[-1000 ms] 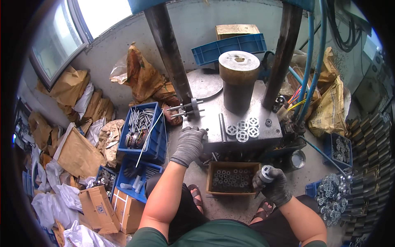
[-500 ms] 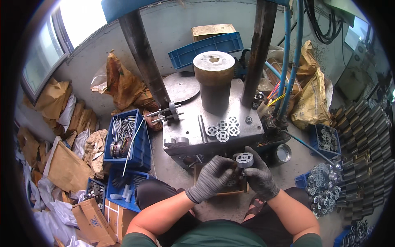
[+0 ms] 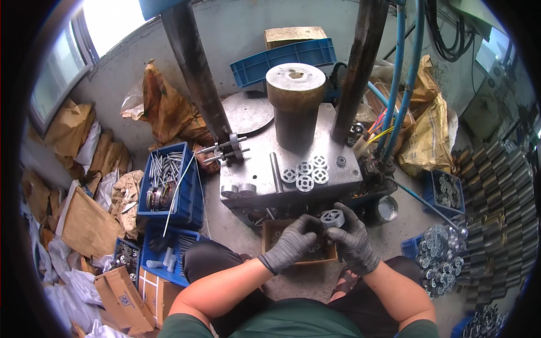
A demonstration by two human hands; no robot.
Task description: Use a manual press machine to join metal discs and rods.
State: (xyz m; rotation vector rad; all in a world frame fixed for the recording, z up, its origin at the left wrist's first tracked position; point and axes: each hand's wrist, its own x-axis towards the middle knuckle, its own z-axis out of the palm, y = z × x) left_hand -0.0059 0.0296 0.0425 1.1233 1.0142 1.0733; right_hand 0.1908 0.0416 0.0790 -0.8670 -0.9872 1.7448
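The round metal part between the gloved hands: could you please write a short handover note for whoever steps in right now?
Left hand: gloved, fingertips on the round metal part.
Right hand: gloved, gripping the same part from the right.
Part is held above the small brown box of similar pieces, in front of the press table.
Done: four perforated discs lie on the table beside the big cylinder.
Left: the held part is not yet set down.

A wheel (image 3: 332, 218) sits between the left hand (image 3: 291, 244) and right hand (image 3: 353, 240), above a box (image 3: 270, 236). Behind it, discs (image 3: 305, 173) lie on the press (image 3: 259, 163), a cylinder (image 3: 295, 104) behind them.
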